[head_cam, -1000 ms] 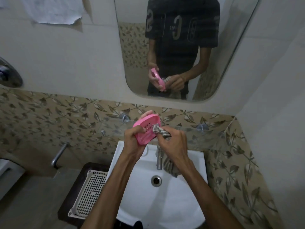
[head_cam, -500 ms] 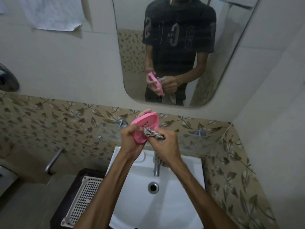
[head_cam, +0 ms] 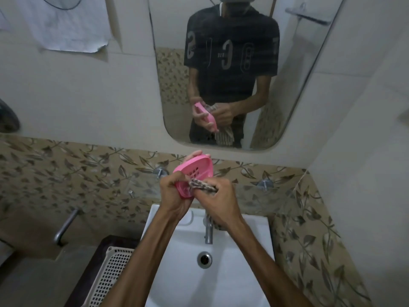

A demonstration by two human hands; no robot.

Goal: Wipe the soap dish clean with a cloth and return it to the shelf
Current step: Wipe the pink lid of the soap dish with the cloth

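A pink slotted soap dish is held tilted above the basin, its inner face toward me. My left hand grips its lower end, with fingertips showing behind the top rim. My right hand grips a bunched striped cloth and presses it into the dish's lower part. More of the cloth hangs below my right hand by the tap. A glass shelf on metal studs runs along the wall just behind my hands.
A white washbasin with a steel tap and drain sits below. A white perforated basket stands at its left. A mirror above reflects a person in a dark shirt. Leaf-patterned tiles line the walls, and a wall spout sticks out left.
The cloth in my right hand has slid from the dish's middle down to its lower part. My view has tilted upward, so both hands sit lower in the frame.
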